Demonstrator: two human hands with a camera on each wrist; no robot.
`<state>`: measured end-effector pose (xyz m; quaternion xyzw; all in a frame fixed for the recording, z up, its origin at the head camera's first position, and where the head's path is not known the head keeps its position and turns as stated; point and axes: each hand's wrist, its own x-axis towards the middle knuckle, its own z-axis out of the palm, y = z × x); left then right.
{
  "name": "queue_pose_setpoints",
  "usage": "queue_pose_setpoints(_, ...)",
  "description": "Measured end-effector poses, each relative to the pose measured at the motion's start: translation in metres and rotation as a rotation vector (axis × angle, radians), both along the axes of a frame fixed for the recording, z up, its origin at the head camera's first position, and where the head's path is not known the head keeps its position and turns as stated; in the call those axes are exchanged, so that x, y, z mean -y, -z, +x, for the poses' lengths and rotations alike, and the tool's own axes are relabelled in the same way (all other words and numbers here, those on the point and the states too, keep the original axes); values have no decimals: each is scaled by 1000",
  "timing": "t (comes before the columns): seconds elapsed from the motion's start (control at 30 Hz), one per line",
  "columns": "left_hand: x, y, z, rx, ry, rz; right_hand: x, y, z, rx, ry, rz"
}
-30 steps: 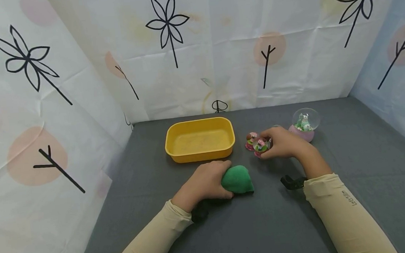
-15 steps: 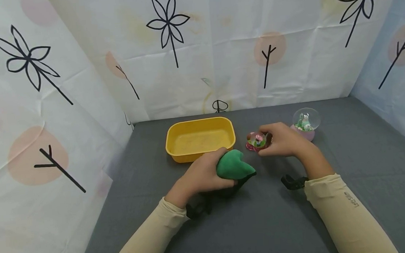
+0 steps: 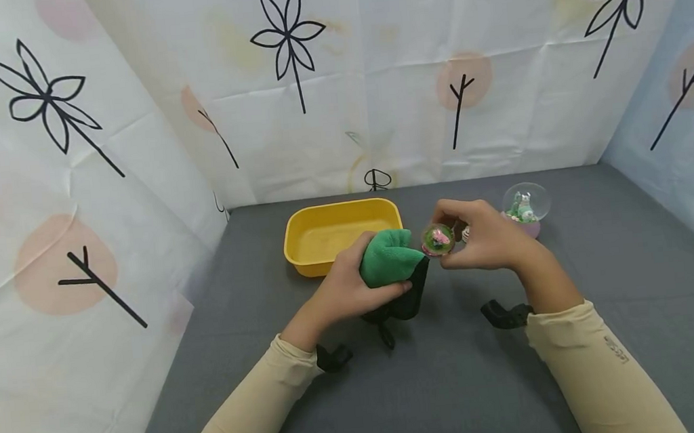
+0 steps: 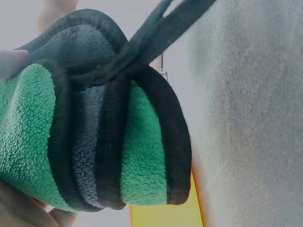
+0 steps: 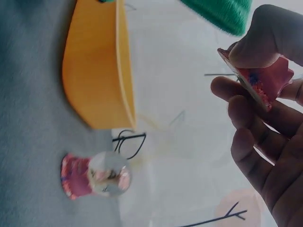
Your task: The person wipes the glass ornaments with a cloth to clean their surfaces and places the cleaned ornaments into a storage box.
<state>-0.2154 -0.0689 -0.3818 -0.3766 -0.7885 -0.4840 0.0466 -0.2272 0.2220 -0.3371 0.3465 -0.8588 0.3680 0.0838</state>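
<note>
My left hand grips a folded green cloth with dark grey inner faces and black edging. Its black hanging loop dangles below in the head view; in the left wrist view the cloth's folded layers face the camera. Close by on the right, my right hand pinches a small pink-based snow globe, raised above the table and tilted. Thumb and fingers hold it by its pink base in the right wrist view. A second small snow globe stands upright on the table there; in the head view it is mostly hidden.
A yellow plastic tub sits just behind the left hand. Farther right stands a larger snow globe with a pale purple base. Printed cloth walls border the grey table at the back and sides.
The left hand has lifted the cloth off the table, up and toward the tub. The right hand has raised the small snow globe and tipped its dome toward the head camera.
</note>
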Motion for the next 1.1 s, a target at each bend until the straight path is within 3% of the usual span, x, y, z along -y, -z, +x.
queue_pose_setpoints(0.47,0,-3,5,-14,-20,85,6,-7,7,4,-82,-78)
queue_pose_setpoints(1.1,-1,-4,5,-44,-23,95,12,-13,12,-51,-107,-52)
